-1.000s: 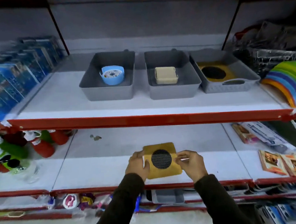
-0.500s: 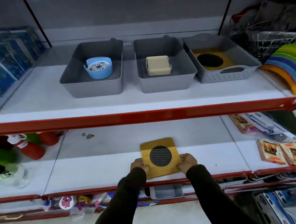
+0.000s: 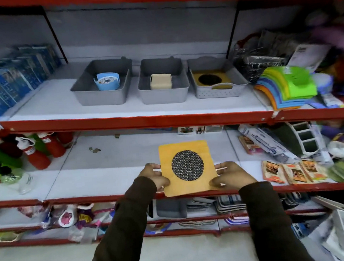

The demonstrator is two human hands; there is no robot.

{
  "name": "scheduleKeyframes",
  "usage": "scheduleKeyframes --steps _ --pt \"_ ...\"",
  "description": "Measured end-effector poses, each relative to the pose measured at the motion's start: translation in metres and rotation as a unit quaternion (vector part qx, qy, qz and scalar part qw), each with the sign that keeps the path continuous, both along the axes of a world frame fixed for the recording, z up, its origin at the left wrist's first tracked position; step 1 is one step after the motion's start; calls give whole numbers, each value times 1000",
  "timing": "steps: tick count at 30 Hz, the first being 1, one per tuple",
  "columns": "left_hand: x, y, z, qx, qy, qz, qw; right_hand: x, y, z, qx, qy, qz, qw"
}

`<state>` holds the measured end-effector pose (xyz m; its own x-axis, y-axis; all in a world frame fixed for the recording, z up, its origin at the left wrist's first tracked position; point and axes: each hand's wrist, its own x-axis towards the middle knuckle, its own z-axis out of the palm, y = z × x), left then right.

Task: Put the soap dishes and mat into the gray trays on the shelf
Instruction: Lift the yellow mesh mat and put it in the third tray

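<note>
I hold a yellow square mat [image 3: 188,182] with a black mesh disc in its middle, lifted over the front edge of the lower shelf. My left hand [image 3: 155,176] grips its left edge and my right hand [image 3: 230,175] grips its right edge. On the upper shelf stand three gray trays. The left tray [image 3: 101,94] holds a blue soap dish [image 3: 107,84]. A cream soap dish [image 3: 161,81] lies in the middle tray [image 3: 163,94]. The perforated right tray [image 3: 217,91] contains another yellow mat [image 3: 211,79] with a black disc.
Blue packets [image 3: 11,80] fill the upper shelf's left end; colourful plastic items [image 3: 284,87] and wrapped baskets [image 3: 259,59] crowd its right. Red and green bottles [image 3: 36,152] stand at lower left, flat packets [image 3: 292,171] and a white organiser [image 3: 306,139] at lower right. A red rail [image 3: 136,121] fronts the upper shelf.
Both hands have raised the yellow mat off the lower shelf and tilted it toward me. The view has shifted, showing more of the shelf's right side.
</note>
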<state>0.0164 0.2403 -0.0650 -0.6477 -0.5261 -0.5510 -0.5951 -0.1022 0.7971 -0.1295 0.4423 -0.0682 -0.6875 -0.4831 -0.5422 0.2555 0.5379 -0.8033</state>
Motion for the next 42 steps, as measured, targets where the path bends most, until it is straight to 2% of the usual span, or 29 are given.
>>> scheduleKeyframes --steps 8,10,13,15,18,24,30,33,36,38,40,42 --pt "8 45 119 -54 152 -20 987 -4 52 118 -79 126 21 989" --pt "1 48 141 -71 192 -19 979 -9 59 141 -127 145 8 981" --pt "-27 43 167 -95 227 -56 968 -28 57 168 -199 170 -19 965" --pt "-54 40 182 -127 233 -85 960 -51 48 181 -204 180 -43 961" --pt "-106 29 199 -147 220 -101 959 -94 29 196 -183 209 -82 957" --pt "-227 -28 194 -183 115 -133 967 -189 -23 203 -113 246 -141 952" --pt "-268 -47 198 -208 42 -148 966 -249 -63 189 -16 239 -154 959" --pt "-285 -56 189 -212 14 -166 963 -266 -75 175 3 247 -160 956" --pt "-298 -62 182 -256 7 -161 953 -276 -81 165 7 240 -158 958" --pt "-302 -62 180 -302 11 -154 941 -282 -84 162 40 266 -157 950" --pt "-306 -61 178 -333 17 -148 931 -284 -87 163 117 313 -157 929" --pt "-307 -59 177 -367 13 -157 917 -280 -92 167 149 349 -162 911"
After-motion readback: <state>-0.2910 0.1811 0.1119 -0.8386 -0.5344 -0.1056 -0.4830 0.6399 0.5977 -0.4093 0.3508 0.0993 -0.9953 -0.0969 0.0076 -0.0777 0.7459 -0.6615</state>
